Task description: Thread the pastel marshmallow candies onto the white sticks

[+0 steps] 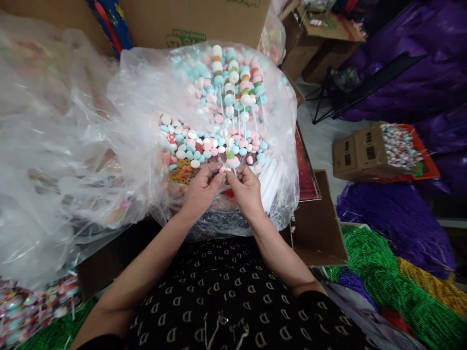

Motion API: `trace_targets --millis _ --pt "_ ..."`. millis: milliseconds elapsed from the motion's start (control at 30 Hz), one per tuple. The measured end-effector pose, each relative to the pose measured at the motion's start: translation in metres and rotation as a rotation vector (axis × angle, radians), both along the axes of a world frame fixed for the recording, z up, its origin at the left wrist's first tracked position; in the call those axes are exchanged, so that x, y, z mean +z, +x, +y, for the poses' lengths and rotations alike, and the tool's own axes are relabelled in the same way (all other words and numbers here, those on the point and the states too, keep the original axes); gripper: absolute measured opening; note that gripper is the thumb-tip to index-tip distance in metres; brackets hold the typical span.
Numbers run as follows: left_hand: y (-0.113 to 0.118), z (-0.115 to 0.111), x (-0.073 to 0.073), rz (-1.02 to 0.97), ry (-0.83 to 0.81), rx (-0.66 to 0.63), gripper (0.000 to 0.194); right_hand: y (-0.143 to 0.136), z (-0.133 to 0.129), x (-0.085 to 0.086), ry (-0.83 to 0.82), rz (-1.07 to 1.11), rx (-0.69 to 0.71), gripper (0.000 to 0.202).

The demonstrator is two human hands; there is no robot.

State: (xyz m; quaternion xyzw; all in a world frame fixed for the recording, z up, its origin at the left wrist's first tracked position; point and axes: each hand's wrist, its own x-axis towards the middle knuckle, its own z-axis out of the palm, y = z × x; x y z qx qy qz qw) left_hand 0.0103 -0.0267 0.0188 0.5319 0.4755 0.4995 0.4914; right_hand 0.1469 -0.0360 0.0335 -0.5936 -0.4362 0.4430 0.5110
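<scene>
A large clear plastic bag (146, 97) lies open in front of me, filled with loose round candies (204, 143) in pink, blue and white. Finished candy skewers (237, 82) on white sticks lie at the back of the bag. My left hand (202, 187) and my right hand (246, 187) meet at the bag's near edge. Together they pinch a small stack of candies (230, 159), green, white and pink, on a thin white stick. A bundle of bare white sticks (272, 182) lies just right of my right hand.
Cardboard boxes (193, 19) stand behind the bag. A box with wrapped lollipops (379, 148) sits at the right on a red tray. Purple (394, 214), green (372, 262) and yellow bead strands lie at lower right. More clear bags (40, 160) pile at left.
</scene>
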Motion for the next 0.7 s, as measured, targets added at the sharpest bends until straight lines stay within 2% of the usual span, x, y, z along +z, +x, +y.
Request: trace_targets --millis 133,267,467,700 --pt "-0.001 0.0 -0.004 -0.084 -0.051 -0.035 0.04 0.0 -0.004 0.004 -0.064 0.171 0.108 0.035" --pt "-0.004 0.004 0.0 -0.152 -0.041 0.008 0.037 0.001 -0.009 0.013 -0.1 0.305 0.157 0.039" --pt "-0.003 0.005 0.004 -0.245 -0.117 0.05 0.036 0.003 -0.016 0.009 -0.049 0.124 0.118 0.029" --pt "-0.002 0.0 0.002 -0.268 -0.12 -0.09 0.028 -0.004 -0.007 -0.002 -0.042 0.068 0.057 0.024"
